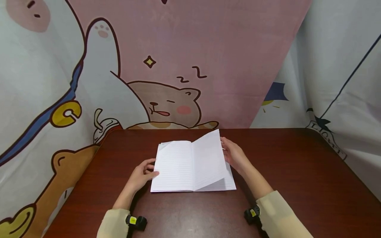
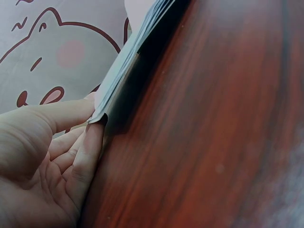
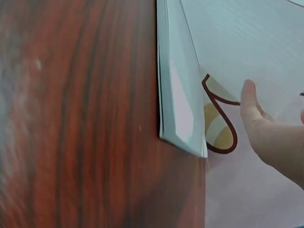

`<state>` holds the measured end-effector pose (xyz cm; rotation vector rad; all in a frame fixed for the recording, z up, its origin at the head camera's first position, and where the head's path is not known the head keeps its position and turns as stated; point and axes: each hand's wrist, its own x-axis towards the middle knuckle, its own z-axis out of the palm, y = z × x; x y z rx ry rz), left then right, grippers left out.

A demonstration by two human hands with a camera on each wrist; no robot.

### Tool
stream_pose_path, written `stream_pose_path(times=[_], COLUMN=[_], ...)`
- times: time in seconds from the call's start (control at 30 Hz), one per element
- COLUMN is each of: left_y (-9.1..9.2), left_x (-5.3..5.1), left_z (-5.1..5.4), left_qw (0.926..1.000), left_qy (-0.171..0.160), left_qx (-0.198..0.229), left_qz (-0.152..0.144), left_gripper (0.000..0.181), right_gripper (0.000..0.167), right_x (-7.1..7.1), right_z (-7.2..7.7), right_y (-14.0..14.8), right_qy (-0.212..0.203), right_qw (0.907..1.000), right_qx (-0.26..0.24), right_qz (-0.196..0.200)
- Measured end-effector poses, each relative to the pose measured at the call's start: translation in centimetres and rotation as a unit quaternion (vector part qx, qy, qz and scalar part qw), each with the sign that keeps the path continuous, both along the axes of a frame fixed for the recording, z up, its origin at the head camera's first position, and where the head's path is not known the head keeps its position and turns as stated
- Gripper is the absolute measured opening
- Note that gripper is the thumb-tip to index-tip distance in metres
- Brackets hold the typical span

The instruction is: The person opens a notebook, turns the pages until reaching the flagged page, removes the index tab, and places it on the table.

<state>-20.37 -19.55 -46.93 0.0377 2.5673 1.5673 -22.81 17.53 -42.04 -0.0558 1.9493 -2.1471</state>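
Observation:
An open lined notebook (image 1: pixel 174 165) lies on the brown table, its left pages flat and one right-hand page (image 1: pixel 208 158) raised at a slant. My left hand (image 1: pixel 142 174) holds the left edge, thumb over the pages; in the left wrist view fingers of the left hand (image 2: pixel 57 152) reach beneath the dark cover. At the raised page's outer edge is my right hand (image 1: pixel 235 154), some fingertips partly hidden by the paper. The right wrist view shows the right hand (image 3: pixel 273 137) with its thumb extended against the page; its other fingers are mostly out of frame.
The brown table (image 1: pixel 285 165) extends around the notebook to both sides. Behind it hangs a pink and white cloth (image 1: pixel 238 59) with cartoon animals. Each sleeve cuff has a small black device, one at the left wrist (image 1: pixel 137 222) and one at the right wrist (image 1: pixel 251 215).

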Motion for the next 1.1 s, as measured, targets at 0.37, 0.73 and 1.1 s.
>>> stream_pose_path(times=[0.37, 0.73, 1.1], left_y=[-0.1, 0.0, 0.0], left_x=[0.3, 0.2, 0.2], left_z=[0.1, -0.1, -0.2], left_qw=[1.0000, 1.0000, 0.9994], left_qy=[-0.003, -0.001, 0.006], left_qx=[0.004, 0.001, 0.030], left_qz=[0.002, 0.003, 0.012], left_gripper=[0.058, 0.058, 0.042], right_gripper=[0.069, 0.057, 0.051], right_x=[0.6, 1.0, 1.5], right_z=[-0.3, -0.7, -1.2], right_y=[-2.5, -5.1, -6.6], right_qy=[-0.009, 0.014, 0.031], right_qw=[0.9961, 0.9844, 0.9735], right_qx=[-0.033, 0.048, 0.103], right_qz=[0.082, 0.169, 0.202])
